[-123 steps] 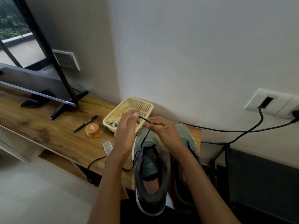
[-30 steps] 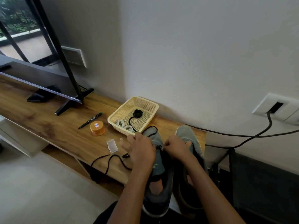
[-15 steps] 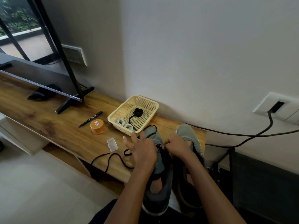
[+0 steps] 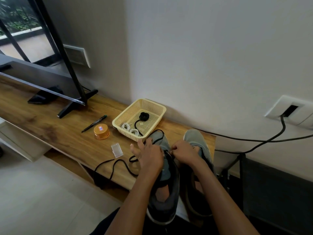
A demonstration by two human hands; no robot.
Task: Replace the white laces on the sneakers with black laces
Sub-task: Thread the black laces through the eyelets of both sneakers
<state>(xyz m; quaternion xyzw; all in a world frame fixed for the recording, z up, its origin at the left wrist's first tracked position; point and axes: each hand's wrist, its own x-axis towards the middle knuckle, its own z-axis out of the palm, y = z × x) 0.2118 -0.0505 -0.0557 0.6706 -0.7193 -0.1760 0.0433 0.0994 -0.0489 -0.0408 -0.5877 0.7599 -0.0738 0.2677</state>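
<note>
Head cam: black lace [image 4: 118, 164] looks limp & light, best pinched nr tip. Right hand [image 4: 184, 152] pinches it at sneaker [image 4: 165, 143] eyelets; left hand [image 4: 149, 156] grip: can't tell.

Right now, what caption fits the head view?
Left hand, right hand work a black lace into a grey sneaker; white laces in basket.

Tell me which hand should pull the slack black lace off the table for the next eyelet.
Left. The left hand lies next to the black lace looping on the table, fingers spread; the right hand pinches the lace at the eyelets of the sneaker, across the shoe from that slack.
</note>
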